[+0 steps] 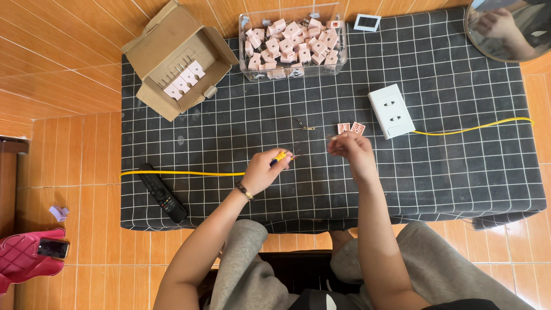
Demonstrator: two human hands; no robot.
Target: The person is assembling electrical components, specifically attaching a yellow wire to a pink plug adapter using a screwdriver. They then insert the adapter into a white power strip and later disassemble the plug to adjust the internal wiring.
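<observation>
The yellow wire [189,173] runs across the checked cloth [447,172] into the left hand [263,171], whose fingers pinch its end. The right hand [351,147] hovers just beside, fingertips closed on something too small to tell. Two small pink parts [350,128] lie just beyond it, near the white socket [391,111]. Both forearms reach forward from the lap.

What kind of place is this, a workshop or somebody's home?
Probably a home used for small piecework: a low table under a checked cloth on an orange tiled floor, a clear tub of pinkish socket parts, and a TV remote.
</observation>
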